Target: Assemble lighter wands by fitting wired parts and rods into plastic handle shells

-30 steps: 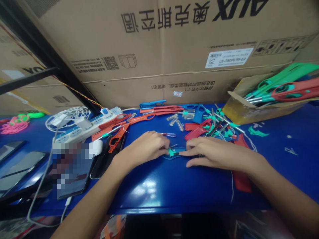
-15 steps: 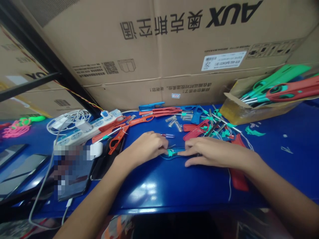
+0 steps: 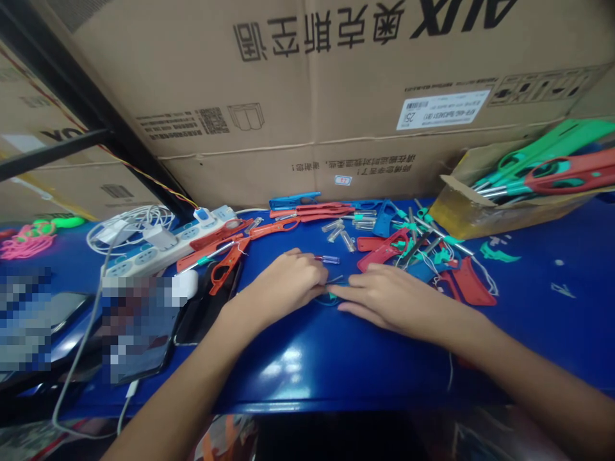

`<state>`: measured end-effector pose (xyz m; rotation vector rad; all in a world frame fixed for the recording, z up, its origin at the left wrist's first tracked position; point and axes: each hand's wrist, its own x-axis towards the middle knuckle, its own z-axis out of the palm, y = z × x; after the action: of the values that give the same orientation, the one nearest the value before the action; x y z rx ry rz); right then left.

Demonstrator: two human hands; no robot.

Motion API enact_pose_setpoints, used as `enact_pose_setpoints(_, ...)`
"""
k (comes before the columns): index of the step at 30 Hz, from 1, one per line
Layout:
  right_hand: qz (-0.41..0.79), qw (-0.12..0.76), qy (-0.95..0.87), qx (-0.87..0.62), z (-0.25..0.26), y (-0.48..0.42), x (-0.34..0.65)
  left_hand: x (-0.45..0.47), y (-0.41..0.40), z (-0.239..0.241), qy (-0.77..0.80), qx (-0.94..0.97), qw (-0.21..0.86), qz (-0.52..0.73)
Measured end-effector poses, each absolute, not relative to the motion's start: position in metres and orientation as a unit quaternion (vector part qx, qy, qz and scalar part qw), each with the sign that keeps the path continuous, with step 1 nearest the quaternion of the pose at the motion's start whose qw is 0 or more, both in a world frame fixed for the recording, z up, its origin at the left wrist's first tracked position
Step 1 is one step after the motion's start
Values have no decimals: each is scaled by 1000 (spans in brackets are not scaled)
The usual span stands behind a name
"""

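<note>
The left hand (image 3: 300, 280) pinches a curved blue plastic casing (image 3: 328, 303) low over the glossy blue tabletop (image 3: 288, 365); the right hand's (image 3: 391, 294) extended fingers touch it, though whether they grip is hidden. Just beyond lie a screwdriver (image 3: 330, 260) with a translucent handle, smooth red casings (image 3: 473, 282) and a creased cardboard box (image 3: 461, 208).

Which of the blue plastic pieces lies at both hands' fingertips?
The curved blue plastic piece partly hidden by the left hand and right hand; other blue pieces lie farther back.
</note>
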<state>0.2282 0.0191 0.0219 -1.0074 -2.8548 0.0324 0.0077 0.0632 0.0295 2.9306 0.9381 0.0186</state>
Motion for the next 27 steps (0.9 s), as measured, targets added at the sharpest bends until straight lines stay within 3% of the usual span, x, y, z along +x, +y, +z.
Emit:
enact_pose_setpoints(11, 89, 70, -932, -344, 15, 20, 229, -18, 76, 42, 361, 923, 122, 51)
enact_pose_setpoints(19, 125, 146, -924, -332, 11, 28, 228, -29, 84, 44, 350, 896, 272, 19)
enact_pose_setpoints(24, 44, 239, -888, -391, 7, 57, 244, -22, 88, 33, 349, 912, 200, 82)
enact_pose_setpoints(27, -13, 223, -870, -440, 1, 78, 255, -10, 89, 23, 311, 932, 103, 157)
